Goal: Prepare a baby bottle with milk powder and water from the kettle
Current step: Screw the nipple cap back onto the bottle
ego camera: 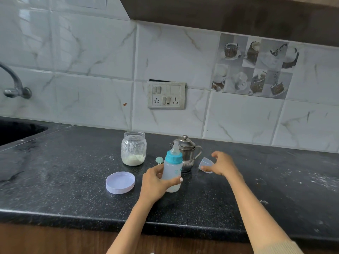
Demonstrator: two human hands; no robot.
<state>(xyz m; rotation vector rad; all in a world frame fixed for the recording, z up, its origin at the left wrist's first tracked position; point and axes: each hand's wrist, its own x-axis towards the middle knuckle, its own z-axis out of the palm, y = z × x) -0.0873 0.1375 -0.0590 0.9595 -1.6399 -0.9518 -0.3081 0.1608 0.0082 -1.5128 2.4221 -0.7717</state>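
Currently, left hand (156,182): wrapped round the translucent baby bottle with teal collar and teat (173,168), held upright over the black speckled stone counter (73,189).
Right hand (222,165): the clear plastic bottle cap (205,165) is pinched, tilted, beside the small steel kettle (186,153).
Powder: kept in the open glass jar (133,148); its lavender lid (120,182) is laid nearby.

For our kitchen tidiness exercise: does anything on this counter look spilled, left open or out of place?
Yes. White powder specks are scattered over the dark countertop on the right. The milk powder jar stands open, its lid lying apart and upturned. The bottle itself looks assembled, nipple on.
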